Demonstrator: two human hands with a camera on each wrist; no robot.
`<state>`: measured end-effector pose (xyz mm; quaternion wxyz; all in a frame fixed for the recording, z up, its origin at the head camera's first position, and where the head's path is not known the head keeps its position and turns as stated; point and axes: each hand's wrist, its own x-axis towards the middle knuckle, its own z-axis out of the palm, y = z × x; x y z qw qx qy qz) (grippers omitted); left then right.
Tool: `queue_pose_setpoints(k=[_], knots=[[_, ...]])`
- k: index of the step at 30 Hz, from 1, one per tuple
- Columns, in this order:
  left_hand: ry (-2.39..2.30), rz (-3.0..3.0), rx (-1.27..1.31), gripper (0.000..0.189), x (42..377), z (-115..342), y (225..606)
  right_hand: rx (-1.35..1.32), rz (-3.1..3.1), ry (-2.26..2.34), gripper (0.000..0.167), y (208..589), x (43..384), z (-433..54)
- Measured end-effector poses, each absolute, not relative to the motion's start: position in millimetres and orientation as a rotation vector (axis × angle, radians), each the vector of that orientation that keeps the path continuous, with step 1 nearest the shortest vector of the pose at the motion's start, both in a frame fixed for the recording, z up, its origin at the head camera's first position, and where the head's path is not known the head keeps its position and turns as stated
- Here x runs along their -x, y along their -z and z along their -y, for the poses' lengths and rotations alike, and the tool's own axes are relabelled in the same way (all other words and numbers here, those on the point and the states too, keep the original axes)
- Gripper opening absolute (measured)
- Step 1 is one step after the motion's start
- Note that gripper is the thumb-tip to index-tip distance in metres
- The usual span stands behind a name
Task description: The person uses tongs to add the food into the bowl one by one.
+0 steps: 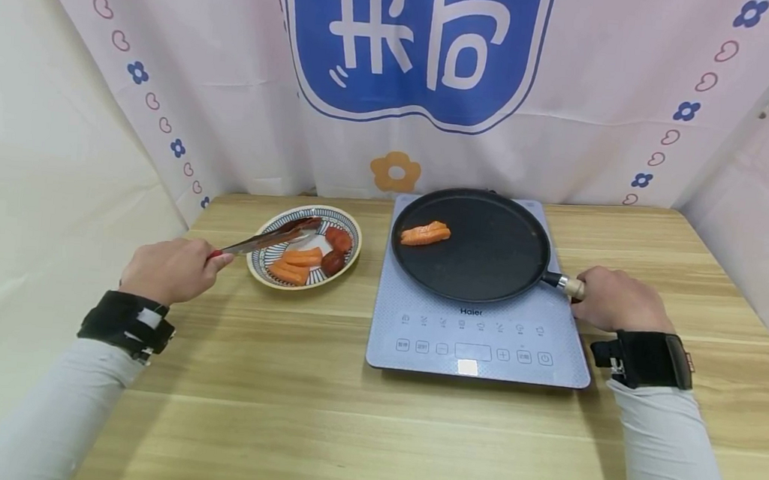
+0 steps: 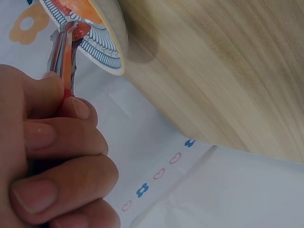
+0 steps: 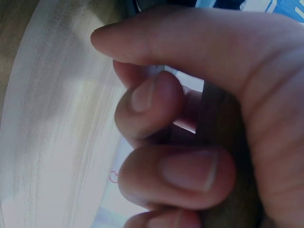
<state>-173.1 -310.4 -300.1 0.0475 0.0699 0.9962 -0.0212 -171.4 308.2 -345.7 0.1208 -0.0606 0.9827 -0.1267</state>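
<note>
At the left of the frame, the left hand (image 1: 168,270) grips tongs (image 1: 258,243), their far ends over the patterned bowl (image 1: 354,256) left of centre; whether they touch the food is unclear. Orange pieces (image 1: 292,272) lie low in the bowl, red pieces (image 1: 332,263) at its right. Right of centre, the black pan (image 1: 485,252) sits on the cooktop (image 1: 432,323), an orange strip (image 1: 426,233) near its left edge. Farther right, the right hand (image 1: 620,302) holds the pan's handle (image 1: 572,287) above the wooden bench (image 1: 275,420).
</note>
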Motion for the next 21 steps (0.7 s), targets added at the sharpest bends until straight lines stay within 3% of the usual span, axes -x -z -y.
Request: queue_pose_setpoints(k=[21], knots=[[0.064, -3.053, -0.221, 0.045, 169.8, 303.7, 292.0, 0.175, -2.86, 0.372, 0.022, 344.3, 171.7, -308.4]])
